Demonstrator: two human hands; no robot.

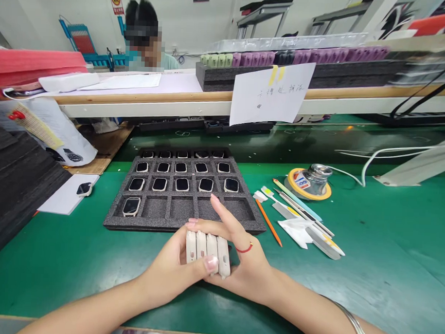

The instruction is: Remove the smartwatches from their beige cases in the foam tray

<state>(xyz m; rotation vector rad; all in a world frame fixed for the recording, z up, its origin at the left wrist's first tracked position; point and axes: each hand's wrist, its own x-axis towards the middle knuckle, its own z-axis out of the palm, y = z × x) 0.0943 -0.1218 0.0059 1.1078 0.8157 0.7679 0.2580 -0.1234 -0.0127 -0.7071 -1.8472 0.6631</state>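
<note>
Several beige watch cases (201, 246) stand side by side in a stack between my two hands, just in front of a dark foam tray (184, 225). My left hand (173, 270) wraps the stack from the left, its thumb lying across the front. From the right, my right hand (243, 258) supports the stack, its index finger raised and another finger over the top. The tray's back rows hold watches with black screens; its front row has one watch (131, 206) at the left end and bare slots beside it.
Another watch (85, 189) rests on a white sheet (63, 198) at left, near stacked dark foam (17, 189). At right lie an orange stick (268, 222), brushes, blades and a glass jar (319, 176). Behind the shelf (155, 103) is a person (150, 42).
</note>
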